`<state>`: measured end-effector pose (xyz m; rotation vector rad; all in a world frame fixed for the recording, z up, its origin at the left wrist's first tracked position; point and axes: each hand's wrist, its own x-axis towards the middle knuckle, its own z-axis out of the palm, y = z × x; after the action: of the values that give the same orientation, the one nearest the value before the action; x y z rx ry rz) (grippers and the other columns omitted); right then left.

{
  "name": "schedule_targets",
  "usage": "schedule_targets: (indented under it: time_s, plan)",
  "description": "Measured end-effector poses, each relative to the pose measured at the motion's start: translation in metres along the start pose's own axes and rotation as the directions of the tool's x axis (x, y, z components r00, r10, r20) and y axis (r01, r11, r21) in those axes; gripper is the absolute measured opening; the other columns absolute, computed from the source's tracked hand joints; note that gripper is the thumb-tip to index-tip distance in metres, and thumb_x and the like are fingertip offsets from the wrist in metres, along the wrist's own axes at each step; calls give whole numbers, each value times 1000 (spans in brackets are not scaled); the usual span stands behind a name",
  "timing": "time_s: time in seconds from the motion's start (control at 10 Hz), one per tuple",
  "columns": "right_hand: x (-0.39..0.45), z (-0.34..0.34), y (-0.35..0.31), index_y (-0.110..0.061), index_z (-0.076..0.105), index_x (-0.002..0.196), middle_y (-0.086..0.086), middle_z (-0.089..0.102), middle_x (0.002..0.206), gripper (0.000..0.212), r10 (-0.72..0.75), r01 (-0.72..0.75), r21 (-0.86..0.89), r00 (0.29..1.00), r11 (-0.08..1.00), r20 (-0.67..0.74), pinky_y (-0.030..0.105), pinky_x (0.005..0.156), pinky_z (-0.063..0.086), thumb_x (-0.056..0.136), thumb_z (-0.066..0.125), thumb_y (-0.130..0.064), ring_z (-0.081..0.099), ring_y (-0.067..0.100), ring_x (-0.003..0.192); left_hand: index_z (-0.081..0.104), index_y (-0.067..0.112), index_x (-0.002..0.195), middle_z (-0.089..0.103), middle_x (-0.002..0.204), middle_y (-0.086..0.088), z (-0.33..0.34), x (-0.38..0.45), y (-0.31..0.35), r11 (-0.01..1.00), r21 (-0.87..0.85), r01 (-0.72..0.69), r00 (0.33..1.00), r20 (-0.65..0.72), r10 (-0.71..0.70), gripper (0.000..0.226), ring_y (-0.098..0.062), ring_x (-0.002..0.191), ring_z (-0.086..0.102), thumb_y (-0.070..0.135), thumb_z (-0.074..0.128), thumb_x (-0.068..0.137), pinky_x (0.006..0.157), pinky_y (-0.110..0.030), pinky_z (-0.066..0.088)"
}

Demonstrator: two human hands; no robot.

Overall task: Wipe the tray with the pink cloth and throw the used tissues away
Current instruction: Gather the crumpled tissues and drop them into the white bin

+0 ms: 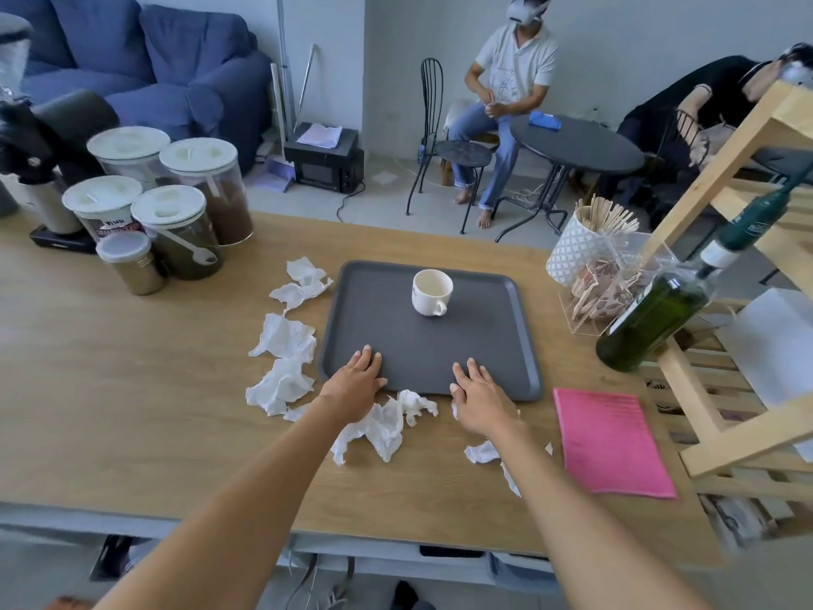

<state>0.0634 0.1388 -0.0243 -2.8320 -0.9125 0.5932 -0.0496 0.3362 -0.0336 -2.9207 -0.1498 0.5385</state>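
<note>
One grey tray (pixel 429 345) was seen on the wooden worktop (pixel 132 389), towards the middle of its width, and one white cup (pixel 432 292) stood upright on the tray near its far edge, handle turned to the near side. One pink cloth (pixel 611 442) lay flat near the worktop's right edge, just beside the tray's near right corner and apart from both hands.

Crumpled white tissues were counted as follows (the count is approximate, since some overlap): three along the tray's left edge, the farthest (pixel 303 281), the middle one (pixel 286 336) and the nearest (pixel 279 385); one larger wad (pixel 382 422) at the tray's near edge between the two forearms; and torn pieces (pixel 484 451) partly hidden under the right forearm.

Five lidded jars (pixel 176 204) were grouped at the worktop's far left corner, and one green bottle (pixel 651 319) lay tilted on a wooden rack (pixel 726 213) at the right edge.

The left hand (pixel 356 380) was laid palm down with fingers spread flat across the tray's near rim, nothing being held. The right hand (pixel 479 391) was likewise flat and spread, fingertips on the tray's near rim, empty.
</note>
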Motion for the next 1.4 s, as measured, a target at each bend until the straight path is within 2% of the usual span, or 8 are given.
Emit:
schedule_targets:
  time_s: [0.3,0.4,0.5,0.8,0.9,1.1,1.2,1.4]
  plan:
    - [31,-13,6,-18,16,153,6,4,162,51,17,-17,-1,1000,1000,-22,40,119,20,103,22,-31,7,25,149,19,11,151,5,161,-17,-19,29,-3,977,-199,77,997,34,-72,54,-36,149,1,22,37,102,123,-44,12]
    - [40,-16,7,-18,15,153,7,5,162,51,13,-13,-3,999,1000,-30,40,119,20,103,22,-31,7,26,149,17,6,151,8,162,-12,-24,43,0,835,-517,189,974,-6,-225,54,-28,150,6,20,34,102,124,-40,10]
    - [49,-18,11,-18,15,153,8,5,162,52,11,-11,7,999,1000,-42,41,119,19,103,21,-31,7,26,149,16,5,151,7,162,-12,-26,54,-7,772,-605,193,969,-7,-248,54,-27,150,6,22,33,102,124,-40,9]
    - [69,-21,19,-20,13,153,7,4,162,51,11,-9,38,999,999,-49,42,120,13,103,19,-32,4,26,149,2,3,152,-4,162,-14,-30,68,-11,806,-547,227,968,38,-246,53,-28,150,-3,23,17,105,123,-41,14]
    - [70,-21,19,-20,12,153,6,3,162,51,13,-11,45,999,999,-46,42,121,12,103,19,-32,3,25,150,7,1,151,-1,162,-14,-31,70,-10,824,-524,213,971,23,-236,52,-27,151,-1,21,20,105,123,-41,13]
    - [69,-26,16,-18,14,153,8,3,162,52,22,-20,75,999,997,-35,42,120,12,104,20,-33,3,26,150,1,4,152,-3,162,-9,-38,64,-3,839,-487,243,966,43,-255,54,-23,151,0,24,20,105,123,-39,13]
    - [67,-32,16,-19,17,152,8,6,162,52,29,-24,148,999,989,-30,40,120,14,103,21,-37,6,24,149,9,4,152,5,162,-11,-41,56,-1,837,-492,240,966,38,-255,55,-25,150,6,28,22,105,123,-42,16]
    - [47,-25,7,-19,18,152,10,8,161,53,0,5,79,998,997,-56,41,120,14,103,25,-37,7,26,149,32,4,145,27,155,-12,-38,33,-1,800,-556,225,960,-13,-280,52,-25,146,24,34,28,103,121,-39,23]
